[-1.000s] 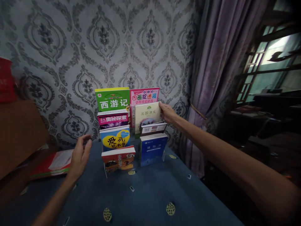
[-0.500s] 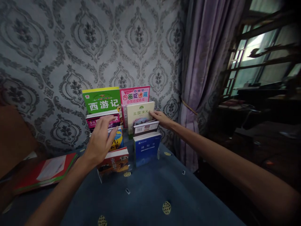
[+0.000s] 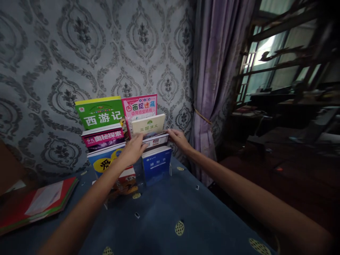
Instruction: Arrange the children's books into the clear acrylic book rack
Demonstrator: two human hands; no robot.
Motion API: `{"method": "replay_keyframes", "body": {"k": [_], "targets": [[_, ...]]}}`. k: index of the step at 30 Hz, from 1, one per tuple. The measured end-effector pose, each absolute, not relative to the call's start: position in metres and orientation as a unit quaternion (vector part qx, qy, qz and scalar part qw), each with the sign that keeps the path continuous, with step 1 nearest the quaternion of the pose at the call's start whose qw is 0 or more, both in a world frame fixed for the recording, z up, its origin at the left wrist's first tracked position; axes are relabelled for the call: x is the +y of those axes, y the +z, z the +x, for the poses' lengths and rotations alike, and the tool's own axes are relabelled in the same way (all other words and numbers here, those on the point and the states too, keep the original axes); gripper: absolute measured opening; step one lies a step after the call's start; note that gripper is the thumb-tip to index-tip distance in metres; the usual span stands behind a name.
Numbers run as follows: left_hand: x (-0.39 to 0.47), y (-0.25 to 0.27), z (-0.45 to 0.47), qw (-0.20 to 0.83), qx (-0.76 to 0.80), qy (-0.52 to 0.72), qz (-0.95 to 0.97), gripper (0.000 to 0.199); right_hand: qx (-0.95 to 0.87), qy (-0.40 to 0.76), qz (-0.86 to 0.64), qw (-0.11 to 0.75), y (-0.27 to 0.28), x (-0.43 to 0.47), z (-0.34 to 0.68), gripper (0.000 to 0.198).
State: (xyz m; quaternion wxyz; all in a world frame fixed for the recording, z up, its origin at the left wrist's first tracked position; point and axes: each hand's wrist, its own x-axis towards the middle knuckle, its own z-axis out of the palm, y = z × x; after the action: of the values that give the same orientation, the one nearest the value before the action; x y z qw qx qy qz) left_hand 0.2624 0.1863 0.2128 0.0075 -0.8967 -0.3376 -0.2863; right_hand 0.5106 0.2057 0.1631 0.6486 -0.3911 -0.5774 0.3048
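My left hand (image 3: 133, 150) is closed at the left edge of a thin dark book with a barcode label (image 3: 156, 141). At the same book's right top corner, my right hand (image 3: 178, 139) pinches with thumb and fingers. Right behind it stands a cream book (image 3: 148, 124), its lower part hidden. Below and in front is an upright blue book (image 3: 157, 165) in a clear stand. To the left, partly covered by my left arm, stand a magenta book (image 3: 103, 139), a blue-and-yellow book (image 3: 99, 162) and a red-brown book (image 3: 124, 185).
A green book (image 3: 102, 115) and a pink book (image 3: 140, 106) stand at the back against the patterned wall (image 3: 106, 53). Red folders (image 3: 39, 202) lie on the left of the dark blue tablecloth (image 3: 159, 219). A purple curtain (image 3: 209, 88) hangs at right.
My left hand has moved right, from the left row of books to the barcode book. My right hand has shifted from the cream book down to the barcode book. The view has turned slightly right.
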Motion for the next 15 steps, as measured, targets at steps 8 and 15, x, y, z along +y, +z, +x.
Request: {"method": "replay_keyframes", "body": {"k": [8, 15], "targets": [[0.204, 0.21, 0.265, -0.029, -0.362, -0.246, -0.899, 0.021, -0.61, 0.339, -0.36, 0.619, 0.16, 0.198, 0.499, 0.036], [0.206, 0.212, 0.26, -0.036, -0.351, -0.23, -0.907, 0.024, -0.591, 0.339, -0.362, 0.636, 0.156, 0.203, 0.493, 0.036]]}}
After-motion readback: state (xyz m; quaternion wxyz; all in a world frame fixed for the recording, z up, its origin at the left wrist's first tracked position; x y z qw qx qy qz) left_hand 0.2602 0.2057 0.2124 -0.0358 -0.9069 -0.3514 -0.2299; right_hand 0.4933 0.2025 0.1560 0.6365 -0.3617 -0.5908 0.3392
